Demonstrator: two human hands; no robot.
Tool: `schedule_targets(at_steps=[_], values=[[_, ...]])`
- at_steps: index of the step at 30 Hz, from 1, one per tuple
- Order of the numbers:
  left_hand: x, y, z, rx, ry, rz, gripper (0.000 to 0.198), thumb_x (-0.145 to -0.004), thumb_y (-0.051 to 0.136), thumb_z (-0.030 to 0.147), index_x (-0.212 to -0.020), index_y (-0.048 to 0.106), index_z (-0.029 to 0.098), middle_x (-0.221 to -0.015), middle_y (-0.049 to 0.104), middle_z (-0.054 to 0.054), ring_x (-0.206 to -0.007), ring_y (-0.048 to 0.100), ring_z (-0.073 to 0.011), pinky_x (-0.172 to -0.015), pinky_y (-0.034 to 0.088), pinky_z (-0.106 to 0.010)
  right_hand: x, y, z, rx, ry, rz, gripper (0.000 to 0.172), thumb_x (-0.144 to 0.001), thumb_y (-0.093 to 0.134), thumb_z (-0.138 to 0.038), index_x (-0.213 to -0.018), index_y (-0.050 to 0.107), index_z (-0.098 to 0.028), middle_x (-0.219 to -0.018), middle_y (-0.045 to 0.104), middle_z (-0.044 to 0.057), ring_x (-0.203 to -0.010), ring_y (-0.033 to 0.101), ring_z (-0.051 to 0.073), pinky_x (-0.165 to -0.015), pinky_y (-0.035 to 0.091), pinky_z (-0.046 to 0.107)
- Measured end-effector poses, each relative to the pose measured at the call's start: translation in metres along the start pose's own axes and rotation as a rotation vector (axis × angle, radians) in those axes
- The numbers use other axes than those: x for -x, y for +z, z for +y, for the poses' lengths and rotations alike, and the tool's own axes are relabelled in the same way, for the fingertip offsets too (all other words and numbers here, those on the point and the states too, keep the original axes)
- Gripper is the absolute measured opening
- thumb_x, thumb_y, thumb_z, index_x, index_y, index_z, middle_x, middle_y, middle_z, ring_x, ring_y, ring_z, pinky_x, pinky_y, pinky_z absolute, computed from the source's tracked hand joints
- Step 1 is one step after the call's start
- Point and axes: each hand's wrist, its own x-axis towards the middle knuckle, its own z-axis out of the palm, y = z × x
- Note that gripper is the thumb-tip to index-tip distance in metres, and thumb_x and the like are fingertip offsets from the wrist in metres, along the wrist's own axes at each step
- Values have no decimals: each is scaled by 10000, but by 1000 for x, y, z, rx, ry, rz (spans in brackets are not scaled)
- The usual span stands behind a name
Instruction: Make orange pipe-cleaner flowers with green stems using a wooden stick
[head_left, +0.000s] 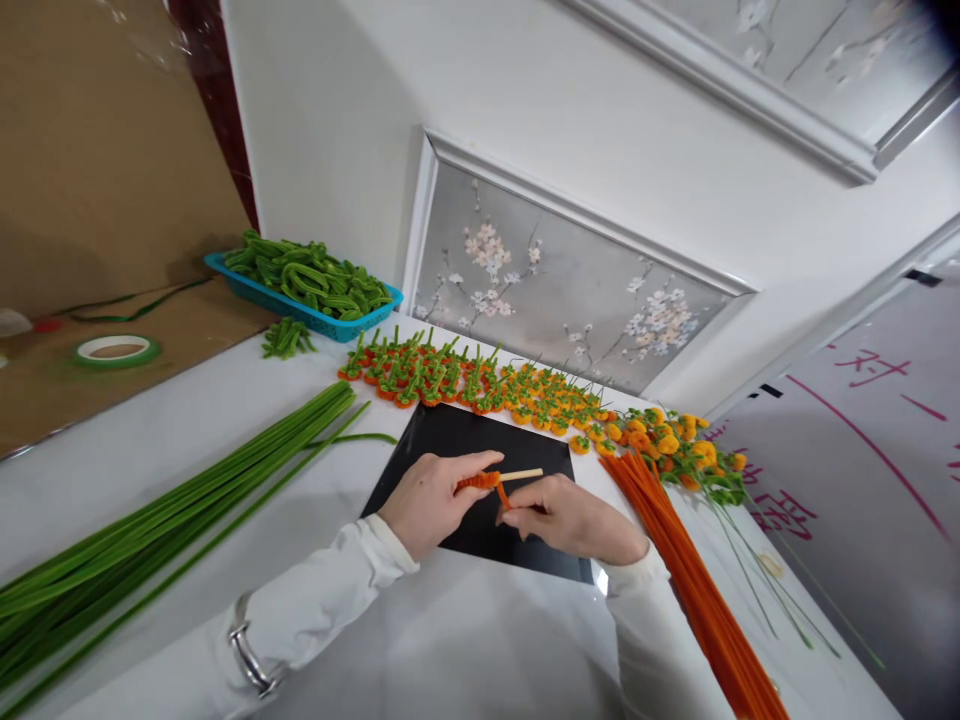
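Observation:
My left hand (pixel 435 500) is closed around a thin wooden stick (pixel 522 475) that has an orange pipe cleaner (pixel 484 482) coiled around it. My right hand (pixel 574 518) pinches the loose end of that orange pipe cleaner just below the stick. Both hands hover over a black mat (pixel 457 435) on the white table (pixel 195 440). The stick's bare tip points right, past my fingers.
Long green pipe cleaners (pixel 172 510) lie at the left, a bundle of orange ones (pixel 697 590) at the right. Several small orange and yellow flowers with green stems (pixel 487 385) line the back. A blue basket (pixel 300 305) holds green pieces; a green tape roll (pixel 116 350) lies on cardboard.

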Motion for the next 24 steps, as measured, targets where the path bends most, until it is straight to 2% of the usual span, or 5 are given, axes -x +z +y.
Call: schedule_targets(at_steps=[6,12,18,21,24], values=[[-1,1,-9,-9,8,0,333,-817,495,156,-1083,675,242,-994,725,-18,-821,678,-187,-715,490,-252,9,6,-20,268,8,87,276,-890,473,-210,-635,574,-177,-585,594,-25,-535,500,87,-511,301,210],[-1,1,-11,-84,35,-56,308,-835,501,168,-1054,684,282,-848,744,-2,-744,674,-173,-654,460,-224,12,4,-40,507,-15,279,224,-916,463,-216,-742,603,-192,-701,617,8,-616,552,127,-537,300,249],[0,1,-8,-64,86,-132,274,-838,521,222,-1049,683,289,-875,737,-11,-771,659,-181,-638,422,-221,2,-5,-27,434,-25,544,202,-917,489,-286,-860,673,-223,-813,639,21,-719,588,132,-640,388,232],[2,1,-4,-39,86,-180,244,-823,553,273,-1023,692,274,-857,730,-12,-706,640,-170,-588,389,-216,-3,-6,-14,334,-16,579,183,-895,523,-294,-855,691,-234,-836,658,15,-739,606,133,-678,416,228],[2,-1,0,-28,101,-189,246,-861,497,317,-957,712,245,-674,684,0,-566,573,-133,-524,329,-215,-5,-8,-4,187,-36,547,186,-881,532,-293,-845,703,-231,-832,676,13,-735,615,132,-706,441,230]])
